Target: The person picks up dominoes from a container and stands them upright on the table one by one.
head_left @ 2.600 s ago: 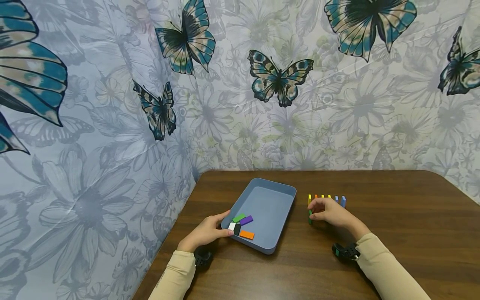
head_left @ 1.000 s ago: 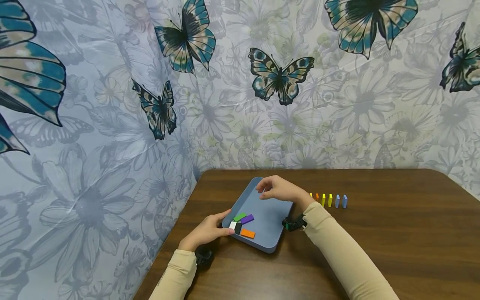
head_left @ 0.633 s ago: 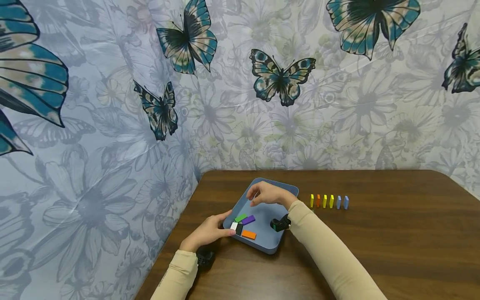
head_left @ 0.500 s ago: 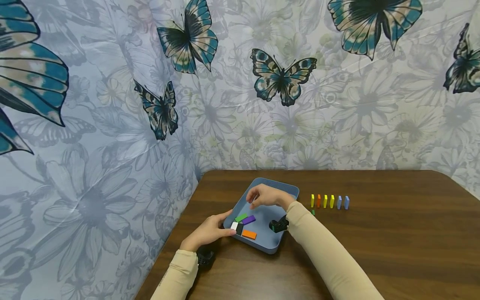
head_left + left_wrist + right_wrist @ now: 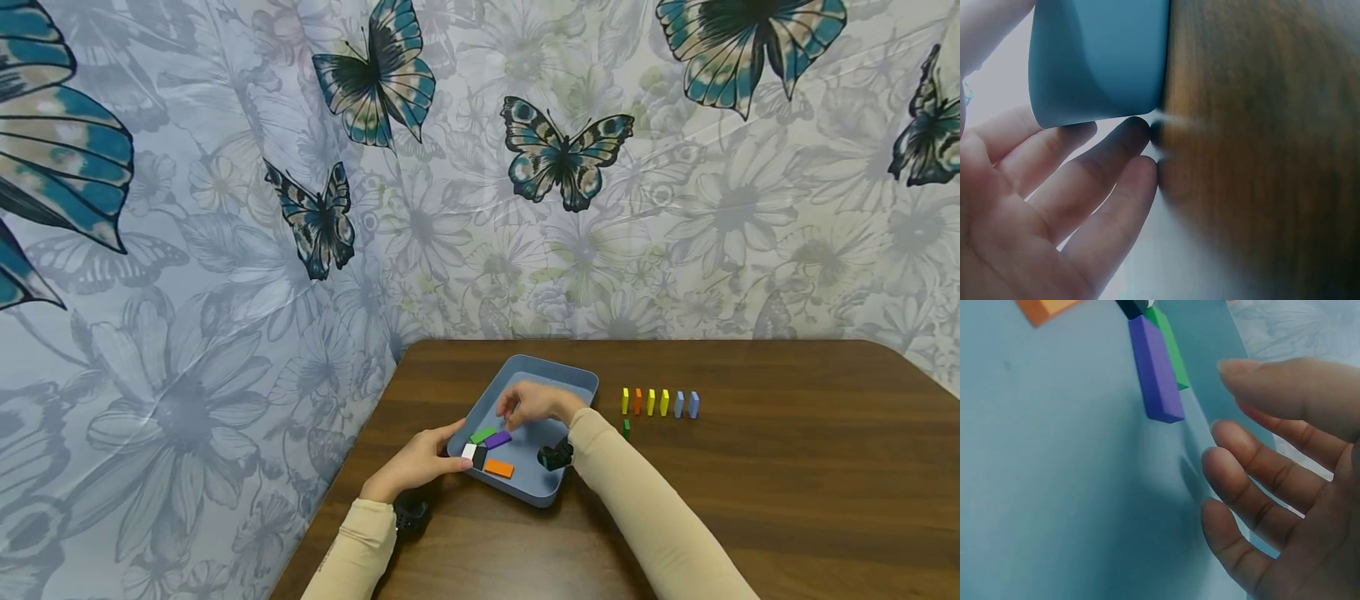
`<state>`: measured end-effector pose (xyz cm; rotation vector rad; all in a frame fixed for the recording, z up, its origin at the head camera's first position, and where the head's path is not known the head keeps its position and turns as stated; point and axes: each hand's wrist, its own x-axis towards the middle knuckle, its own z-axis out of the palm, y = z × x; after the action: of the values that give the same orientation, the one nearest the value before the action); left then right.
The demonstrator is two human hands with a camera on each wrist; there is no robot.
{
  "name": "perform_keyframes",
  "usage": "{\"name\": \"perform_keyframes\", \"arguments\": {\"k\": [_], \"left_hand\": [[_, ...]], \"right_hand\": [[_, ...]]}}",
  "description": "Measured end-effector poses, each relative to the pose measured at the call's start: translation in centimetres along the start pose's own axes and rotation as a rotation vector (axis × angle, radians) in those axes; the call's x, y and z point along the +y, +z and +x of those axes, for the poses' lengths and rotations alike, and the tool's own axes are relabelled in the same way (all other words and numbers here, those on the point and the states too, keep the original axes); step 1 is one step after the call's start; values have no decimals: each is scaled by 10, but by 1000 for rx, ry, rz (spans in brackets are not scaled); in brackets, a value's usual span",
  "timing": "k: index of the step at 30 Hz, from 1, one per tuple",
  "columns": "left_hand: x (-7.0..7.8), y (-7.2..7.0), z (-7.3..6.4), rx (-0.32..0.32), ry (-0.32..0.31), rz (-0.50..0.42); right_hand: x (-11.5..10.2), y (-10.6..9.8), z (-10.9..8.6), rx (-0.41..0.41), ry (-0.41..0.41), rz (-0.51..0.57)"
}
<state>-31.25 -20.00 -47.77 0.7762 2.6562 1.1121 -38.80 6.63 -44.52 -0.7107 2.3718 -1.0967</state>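
Observation:
A blue-grey tray (image 5: 555,492) lies at an angle on the table. My left hand (image 5: 415,461) grips its near-left corner between thumb and fingers; the left wrist view shows fingertips against the outer tray wall (image 5: 1100,56). Over the tray floor hovers my right hand (image 5: 534,402), its fingers loosely bent around nothing. Closest to those fingers is a purple domino (image 5: 1155,369), with a green domino (image 5: 1171,353) alongside it. An orange domino (image 5: 498,468), a black domino (image 5: 479,457) and a white domino (image 5: 468,451) lie at the tray's near end.
Right of the tray, several upright dominoes form a row on the table: yellow (image 5: 625,402), orange (image 5: 638,402), more yellow, and blue (image 5: 693,405). A dark green domino (image 5: 626,428) stands in front of the leftmost one. The wall (image 5: 465,275) meets the table's far edge.
My right hand has left the dark green domino standing by the row, moved left over the tray and lowered towards the purple domino. The left hand keeps its hold on the tray.

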Motion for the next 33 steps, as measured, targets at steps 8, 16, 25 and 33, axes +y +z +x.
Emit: {"name": "perform_keyframes", "arguments": {"k": [8, 16, 25, 33], "left_hand": [[-1, 0, 0, -9, -15, 5], [-2, -2, 0, 0, -16, -11], [-3, 0, 1, -1, -6, -5], [-7, 0, 2, -17, -12, 0]], "right_hand": [[1, 5, 0, -22, 22, 4], [1, 8, 0, -29, 33, -39], [2, 15, 3, -15, 58, -94], [-1, 19, 3, -1, 63, -152]]}}
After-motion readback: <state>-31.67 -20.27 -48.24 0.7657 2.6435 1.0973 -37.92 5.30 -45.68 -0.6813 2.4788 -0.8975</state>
